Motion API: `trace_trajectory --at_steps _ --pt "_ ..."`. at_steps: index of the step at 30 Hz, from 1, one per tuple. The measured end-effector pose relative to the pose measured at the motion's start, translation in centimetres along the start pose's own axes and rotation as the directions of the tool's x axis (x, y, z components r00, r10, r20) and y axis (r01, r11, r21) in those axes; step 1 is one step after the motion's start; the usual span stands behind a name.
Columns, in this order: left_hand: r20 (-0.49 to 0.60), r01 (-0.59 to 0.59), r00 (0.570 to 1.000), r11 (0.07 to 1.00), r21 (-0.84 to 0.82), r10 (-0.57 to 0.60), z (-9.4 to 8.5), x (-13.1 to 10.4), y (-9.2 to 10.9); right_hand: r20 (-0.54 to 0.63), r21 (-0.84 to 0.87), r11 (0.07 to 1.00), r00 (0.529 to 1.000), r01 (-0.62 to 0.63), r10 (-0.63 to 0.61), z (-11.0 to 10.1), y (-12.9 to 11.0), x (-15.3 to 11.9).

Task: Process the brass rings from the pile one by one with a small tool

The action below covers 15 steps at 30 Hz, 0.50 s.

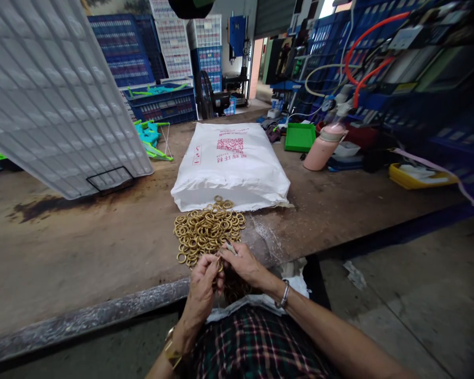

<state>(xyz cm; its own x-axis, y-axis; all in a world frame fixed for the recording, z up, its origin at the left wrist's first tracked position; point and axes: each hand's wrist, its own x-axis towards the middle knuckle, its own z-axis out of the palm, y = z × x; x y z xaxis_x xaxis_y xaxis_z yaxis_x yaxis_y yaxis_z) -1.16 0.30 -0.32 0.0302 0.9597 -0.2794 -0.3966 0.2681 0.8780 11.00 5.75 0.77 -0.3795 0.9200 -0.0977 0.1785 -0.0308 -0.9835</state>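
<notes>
A heap of brass rings [205, 229] lies near the front edge of the table. Just in front of it, my left hand [206, 273] is closed, fingers pinching a brass ring [221, 267] that shows only in part. My right hand [243, 263] meets it at the fingertips, closed around a slim, pen-like tool [231, 247] with a dark end and a pale body. Fingers hide the tool's working end, so its exact kind is unclear. Below the hands, more rings seem to lie in shadow close to my lap. Behind the heap rests a white sack [229, 163] with red print.
A tall pale ribbed crate [59, 100] stands tilted on the left. Toward the right are a green tray [300, 138], a pink bottle [324, 148] and a yellow tray [414, 178]. Stacked blue crates [120, 50] and a black fan [207, 97] stand behind the table [82, 252].
</notes>
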Motion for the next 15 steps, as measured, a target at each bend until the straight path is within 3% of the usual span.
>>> trace_trajectory --at_steps 4,7,12,15 --pt "-0.003 0.045 0.999 0.998 -0.046 -0.045 0.2 -0.1 0.2 -0.034 -0.104 0.994 0.999 0.033 -0.037 -0.1 0.1 0.1" --pt "-0.046 0.052 0.998 0.998 -0.035 -0.053 0.2 -0.1 0.3 -0.05 -0.339 0.936 0.992 0.092 -0.115 -0.3 0.4 -0.2" --pt "-0.068 -0.028 0.997 0.998 0.048 0.031 0.0 0.2 0.0 0.157 -0.653 0.724 0.975 0.223 -0.158 -0.6 1.0 -1.2" --pt "-0.068 -0.039 0.997 0.995 0.089 0.045 -0.1 0.5 -0.2 0.183 -0.724 0.659 0.978 0.205 -0.103 -0.5 0.6 -1.3"
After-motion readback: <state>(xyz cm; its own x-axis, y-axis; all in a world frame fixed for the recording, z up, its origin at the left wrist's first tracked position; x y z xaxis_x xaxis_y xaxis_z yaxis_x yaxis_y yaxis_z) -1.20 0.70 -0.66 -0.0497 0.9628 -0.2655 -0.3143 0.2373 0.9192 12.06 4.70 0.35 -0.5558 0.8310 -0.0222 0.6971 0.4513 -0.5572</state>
